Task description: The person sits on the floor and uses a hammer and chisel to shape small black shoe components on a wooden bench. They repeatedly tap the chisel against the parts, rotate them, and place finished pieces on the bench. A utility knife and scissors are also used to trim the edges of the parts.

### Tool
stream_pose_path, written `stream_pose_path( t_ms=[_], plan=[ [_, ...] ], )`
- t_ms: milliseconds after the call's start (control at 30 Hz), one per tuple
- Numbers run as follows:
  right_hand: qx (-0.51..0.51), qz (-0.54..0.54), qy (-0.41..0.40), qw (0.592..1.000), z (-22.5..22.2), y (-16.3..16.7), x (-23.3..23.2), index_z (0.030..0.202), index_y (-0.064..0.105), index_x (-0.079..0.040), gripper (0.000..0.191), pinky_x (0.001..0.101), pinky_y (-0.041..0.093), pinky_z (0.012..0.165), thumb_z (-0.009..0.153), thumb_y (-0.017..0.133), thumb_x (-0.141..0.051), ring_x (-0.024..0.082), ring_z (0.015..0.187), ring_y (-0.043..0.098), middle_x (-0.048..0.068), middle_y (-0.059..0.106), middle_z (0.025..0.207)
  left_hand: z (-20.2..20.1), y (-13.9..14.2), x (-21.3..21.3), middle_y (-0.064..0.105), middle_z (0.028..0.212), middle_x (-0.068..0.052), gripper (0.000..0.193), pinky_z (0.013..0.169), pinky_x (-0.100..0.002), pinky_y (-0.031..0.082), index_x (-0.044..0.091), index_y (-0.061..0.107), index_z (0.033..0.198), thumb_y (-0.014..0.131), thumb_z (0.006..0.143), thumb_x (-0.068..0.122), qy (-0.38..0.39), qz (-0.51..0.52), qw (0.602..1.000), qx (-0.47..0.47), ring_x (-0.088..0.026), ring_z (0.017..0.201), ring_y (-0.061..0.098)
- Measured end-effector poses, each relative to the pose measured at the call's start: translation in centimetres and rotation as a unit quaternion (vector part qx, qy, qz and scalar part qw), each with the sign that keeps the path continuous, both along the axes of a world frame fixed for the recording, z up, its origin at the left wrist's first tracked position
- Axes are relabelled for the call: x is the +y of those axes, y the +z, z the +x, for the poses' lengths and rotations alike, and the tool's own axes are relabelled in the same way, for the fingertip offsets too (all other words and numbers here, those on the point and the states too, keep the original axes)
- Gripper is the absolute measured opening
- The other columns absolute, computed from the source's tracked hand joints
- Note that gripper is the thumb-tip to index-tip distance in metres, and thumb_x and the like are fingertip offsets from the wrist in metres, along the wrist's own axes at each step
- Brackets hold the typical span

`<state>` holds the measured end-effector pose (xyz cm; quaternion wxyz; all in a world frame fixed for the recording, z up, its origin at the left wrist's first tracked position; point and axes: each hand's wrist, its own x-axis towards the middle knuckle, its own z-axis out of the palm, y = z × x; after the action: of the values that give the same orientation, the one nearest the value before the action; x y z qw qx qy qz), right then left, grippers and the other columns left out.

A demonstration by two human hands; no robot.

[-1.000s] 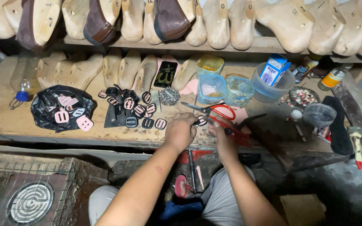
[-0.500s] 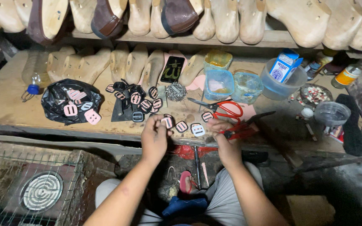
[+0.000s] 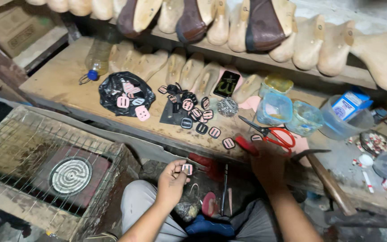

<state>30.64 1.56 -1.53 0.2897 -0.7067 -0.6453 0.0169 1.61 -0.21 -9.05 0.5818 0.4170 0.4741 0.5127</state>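
Observation:
My left hand (image 3: 172, 178) is below the bench edge, above my lap, pinching a small pink buckle piece (image 3: 187, 169). My right hand (image 3: 267, 160) rests at the front edge of the wooden bench (image 3: 63, 76), fingers around a red object (image 3: 246, 145). Red-handled scissors (image 3: 272, 134) lie just beyond that hand. Several pink and black buckle pieces (image 3: 195, 114) are scattered in the middle of the bench. A black plastic bag (image 3: 124, 94) with more pink pieces sits to their left.
Wooden shoe lasts (image 3: 193, 67) line the bench back and the shelf above. Clear plastic tubs (image 3: 276, 107), a blue-and-white box (image 3: 348, 103), a phone (image 3: 227, 84) and a plastic bottle (image 3: 97, 58) stand on the bench. A wire cage over a coil heater (image 3: 70, 175) is at lower left. A hammer handle (image 3: 328, 183) lies at right.
My left hand has come off the bench down toward my lap with a pink buckle piece. The view has swung left and lower. My right hand stays at the bench edge.

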Motion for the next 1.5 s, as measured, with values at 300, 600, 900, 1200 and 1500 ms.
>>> stream_pose_path(
  t_ms=[300, 600, 900, 1200, 1500],
  plan=[
    [0.259, -0.092, 0.022, 0.961, -9.7, 1.0, 8.3, 0.086, 0.07, -0.005, 0.027, 0.0385, 0.052, 0.06, 0.092, 0.069, -0.031, 0.023, 0.058, 0.066, 0.007, 0.066, 0.063, -1.2, 0.4, -0.9, 0.072, 0.095, -0.005, 0.027, 0.063, -0.027, 0.056, 0.001, 0.063, 0.12, 0.061, 0.093, 0.001, 0.045, -0.019, 0.998, -0.037, -0.009, 0.075, 0.067],
    [0.549, -0.213, 0.179, 0.788, -23.8, 3.2, 16.2, 0.092, 0.066, -0.003, 0.019, 0.03, 0.048, 0.046, 0.088, 0.07, -0.021, 0.016, 0.048, 0.056, 0.004, 0.059, 0.063, -3.0, 0.7, -1.4, 0.075, 0.086, -0.008, 0.034, 0.057, -0.027, 0.053, 0.004, 0.064, 0.122, 0.062, 0.088, 0.005, 0.093, -0.048, 0.993, 0.053, -0.014, 0.061, 0.066],
    [0.464, -0.135, 0.028, 0.875, -14.0, 3.1, 7.4, 0.104, 0.08, -0.004, 0.037, 0.0365, 0.043, 0.061, 0.105, 0.058, -0.034, 0.017, 0.064, 0.054, 0.007, 0.059, 0.074, -3.1, 0.4, 1.6, 0.07, 0.09, -0.005, 0.033, 0.057, -0.026, 0.047, 0.001, 0.059, 0.124, 0.062, 0.091, 0.001, 0.089, -0.014, 0.994, -0.058, -0.013, 0.064, 0.06],
    [0.427, 0.082, -0.014, 0.9, -0.7, -1.8, -1.6, 0.107, 0.073, -0.002, 0.029, 0.0355, 0.051, 0.083, 0.098, 0.065, -0.028, 0.014, 0.093, 0.064, 0.003, 0.072, 0.1, 3.9, 2.5, 4.0, 0.073, 0.103, -0.006, 0.044, 0.07, -0.022, 0.054, -0.003, 0.058, 0.126, 0.068, 0.084, -0.01, -0.047, 0.091, 0.993, 0.061, -0.007, 0.078, 0.066],
    [0.604, -0.067, 0.011, 0.794, -3.2, -4.4, 0.2, 0.126, 0.065, 0.0, 0.036, 0.0313, 0.061, 0.076, 0.094, 0.062, -0.016, 0.025, 0.096, 0.076, 0.013, 0.076, 0.104, 7.2, 4.9, 5.7, 0.068, 0.094, -0.015, 0.043, 0.074, -0.035, 0.055, -0.001, 0.065, 0.117, 0.076, 0.076, 0.006, -0.046, 0.175, 0.934, 0.308, -0.026, 0.077, 0.067]
  ],
)
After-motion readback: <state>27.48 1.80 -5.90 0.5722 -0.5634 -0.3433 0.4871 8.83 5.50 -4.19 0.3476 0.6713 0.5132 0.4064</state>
